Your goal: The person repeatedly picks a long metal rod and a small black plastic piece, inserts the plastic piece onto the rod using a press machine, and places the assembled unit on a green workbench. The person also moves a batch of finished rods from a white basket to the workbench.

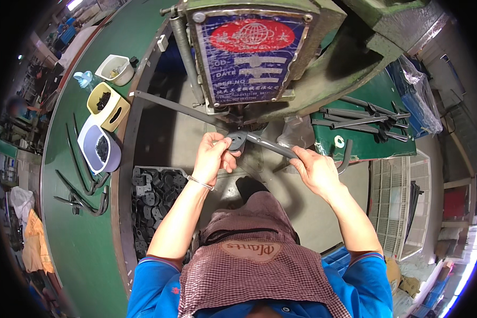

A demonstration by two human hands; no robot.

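Note:
Under the head of a green machine (pixel 331 26), my left hand (pixel 213 158) pinches a dark grey rounded plate (pixel 237 140) between thumb and fingers. My right hand (pixel 318 168) is closed around a dark grey metal tube (pixel 270 144), whose curved end hangs to the right of the hand. The tube runs from that hand up to the plate. From the plate a long thin metal bar (pixel 177 107) slants away to the left, its far end near the bench edge. Where plate, tube and bar meet under the machine is partly hidden.
Along the left green bench (pixel 79 254) stand a white bin (pixel 114 70), a yellow bin (pixel 113 117) and a lilac bin (pixel 113 158) with small parts, beside bent tubes (pixel 82 199). A crate of grey plates (pixel 156 199) sits below. Tube assemblies (pixel 363 119) lie on the right bench.

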